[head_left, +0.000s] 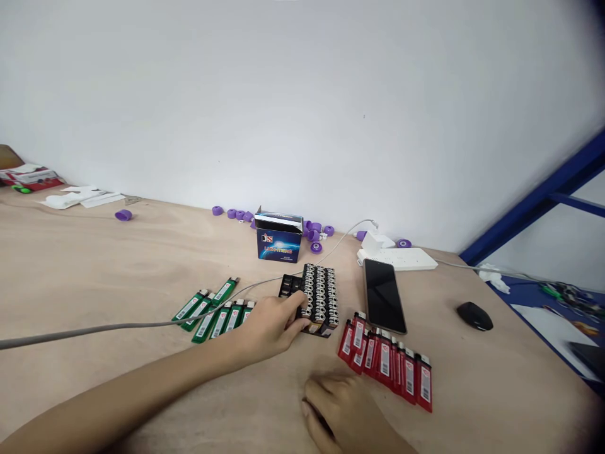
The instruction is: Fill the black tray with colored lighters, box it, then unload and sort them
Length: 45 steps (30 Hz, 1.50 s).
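Observation:
A black tray (286, 285) holds rows of upright lighters (321, 290), with their metal tops showing. Its left side has bare slots. My left hand (274, 320) reaches to the tray's front left corner, thumb and fingers pinched on a lighter there; most of that lighter is hidden. Close to the table edge, my right hand (347, 407) rests on the wood with its fingers curled in, and nothing shows in it. Several green lighters (220, 320) lie left of the tray, partly behind my left hand. Several red lighters (385, 359) lie in an overlapping row to the right.
An opened blue lighter box (280, 243) stands behind the tray. Purple caps (316, 247) lie scattered along the wall. A grey cable (118, 326) crosses over the green lighters. To the right are a phone (385, 295), a white power strip (406, 258) and a black mouse (474, 316).

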Tool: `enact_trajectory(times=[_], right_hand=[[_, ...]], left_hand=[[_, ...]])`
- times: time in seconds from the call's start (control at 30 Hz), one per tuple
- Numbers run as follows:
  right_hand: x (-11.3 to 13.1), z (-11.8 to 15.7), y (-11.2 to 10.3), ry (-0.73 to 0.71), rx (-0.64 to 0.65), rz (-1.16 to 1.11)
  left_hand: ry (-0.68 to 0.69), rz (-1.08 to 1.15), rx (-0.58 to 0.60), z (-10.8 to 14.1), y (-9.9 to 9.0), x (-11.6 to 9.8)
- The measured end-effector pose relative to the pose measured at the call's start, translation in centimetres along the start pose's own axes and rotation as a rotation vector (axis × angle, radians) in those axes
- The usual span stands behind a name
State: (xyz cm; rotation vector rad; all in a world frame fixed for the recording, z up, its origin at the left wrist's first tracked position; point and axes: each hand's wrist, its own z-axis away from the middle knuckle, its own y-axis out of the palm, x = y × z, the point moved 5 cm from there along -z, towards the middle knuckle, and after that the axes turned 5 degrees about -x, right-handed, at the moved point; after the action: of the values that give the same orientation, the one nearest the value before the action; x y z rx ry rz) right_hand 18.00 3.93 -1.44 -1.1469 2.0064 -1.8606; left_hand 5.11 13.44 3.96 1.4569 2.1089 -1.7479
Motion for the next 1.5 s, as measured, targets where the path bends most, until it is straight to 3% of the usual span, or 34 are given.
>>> enact_trajectory(times=[0.1,0.2,0.3,0.37,0.5,0.6,0.77,0.83,0.97,1.3,1.4,1.5], right_hand=[[0.0,-0.1,-0.4,0.014,0.008,-0.054],[-0.7,-0.2,-1.3,0.149,-0.031,-0.237],[-1.8,-0.2,-1.6,0.319,-0.156,-0.623],[-1.9,-0.2,-1.0,0.365,-0.24,-0.946],[-0.4,-0.5,1.0,0.431,-0.189,-1.599],[0.8,-0.8,1.4,0.515,-0.128,-1.872],[0.7,-1.1,0.9,0.64,-0.131,-1.965],[0.4,-1.1,0.9,0.666,-0.116,-1.98],[0.0,-1.2,1.2,0.745,-0.076,-1.973],[0.4,-2.3,0.8,0.709,0.011,-2.025],[0.5,-2.7,0.7,0.711,0.021,-2.079],[0.4,-3.0,0.8,0.719,0.005,-2.109]], left_hand=[[-0.034,0.051,0.01,-0.5,-1.0,-0.4],[-0.074,0.117,-0.008,-0.8,-3.1,-1.3],[-0.159,0.298,0.033,-0.7,-5.1,-2.6],[-0.227,0.431,0.086,-0.2,-5.5,-3.2],[-0.338,0.561,0.278,1.6,-2.5,-3.6],[-0.222,0.375,0.311,2.8,-0.1,-3.7],[0.239,-0.014,0.154,2.9,-0.1,-4.2],[0.335,-0.109,0.056,2.3,-0.8,-3.7],[0.218,-0.136,-0.07,0.8,-1.5,-1.5],[0.056,-0.001,-0.037,-1.0,-1.1,0.1],[0.033,0.053,-0.072,-1.3,-2.2,-0.1],[-0.002,0.113,-0.106,-1.6,-4.6,-0.8]])
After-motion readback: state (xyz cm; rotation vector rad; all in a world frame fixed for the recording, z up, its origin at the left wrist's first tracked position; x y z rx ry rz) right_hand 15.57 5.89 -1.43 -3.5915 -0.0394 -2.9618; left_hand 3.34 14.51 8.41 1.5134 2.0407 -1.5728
